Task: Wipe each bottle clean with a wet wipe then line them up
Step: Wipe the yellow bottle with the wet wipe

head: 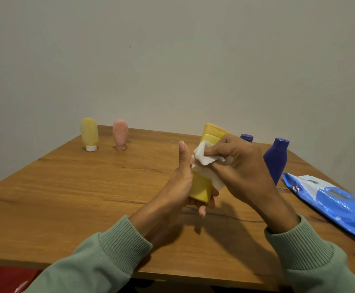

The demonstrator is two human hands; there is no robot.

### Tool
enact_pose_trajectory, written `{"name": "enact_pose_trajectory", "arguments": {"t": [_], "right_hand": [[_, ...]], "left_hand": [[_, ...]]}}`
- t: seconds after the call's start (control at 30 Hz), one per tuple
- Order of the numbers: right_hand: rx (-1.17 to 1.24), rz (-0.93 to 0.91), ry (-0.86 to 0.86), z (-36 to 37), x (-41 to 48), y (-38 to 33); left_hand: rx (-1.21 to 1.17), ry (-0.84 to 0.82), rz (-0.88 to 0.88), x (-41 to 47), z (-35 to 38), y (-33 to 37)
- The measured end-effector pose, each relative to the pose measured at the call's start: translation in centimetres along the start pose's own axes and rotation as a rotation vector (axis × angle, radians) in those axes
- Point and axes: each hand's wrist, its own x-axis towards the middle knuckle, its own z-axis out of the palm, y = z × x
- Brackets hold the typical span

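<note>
Head view: a smooth yellow plastic bottle (201,188), tilted above the woodgrain table (87,187), sits in the left hand (178,182), fingers curled beneath it, thumb straight. The right hand (242,166) pinches a crumpled white wipe (202,159) against it. A translucent yellow tube (89,132) and a pink tube (120,133) stand on their caps far left. A curvy purple bottle (276,161) and a second purple cap (246,138) stand at the right, beside one glossy blue wipe pack (331,201).

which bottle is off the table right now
The opaque yellow bottle, gripped in the left hand under the wet wipe; the rest stand on the table.
</note>
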Motion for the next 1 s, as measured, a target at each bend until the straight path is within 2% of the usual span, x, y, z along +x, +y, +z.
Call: {"name": "enact_pose_trajectory", "arguments": {"t": [0.13,0.3,0.43,0.6,0.77,1.0], "right_hand": [[-0.040,-0.003,0.173,-0.43,-0.02,0.18],[-0.054,-0.076,0.071,-0.34,-0.07,0.10],[-0.121,-0.050,0.245,-1.03,0.12,0.51],[-0.166,-0.105,0.167,-0.48,-0.04,0.54],[-0.154,-0.029,0.296,-0.56,0.01,0.70],[-0.119,0.009,0.360,-0.70,0.30,0.56]], "left_hand": [[0.063,-0.019,0.002,-0.17,0.25,0.11],[0.132,0.028,0.013,-0.25,0.30,0.10],[0.210,0.026,0.004,-0.31,0.66,-0.12],[0.210,0.056,0.009,-0.25,0.63,-0.25],[0.206,0.051,0.004,-0.38,0.69,-0.14],[0.105,0.037,0.009,-0.36,0.62,-0.02]]}}
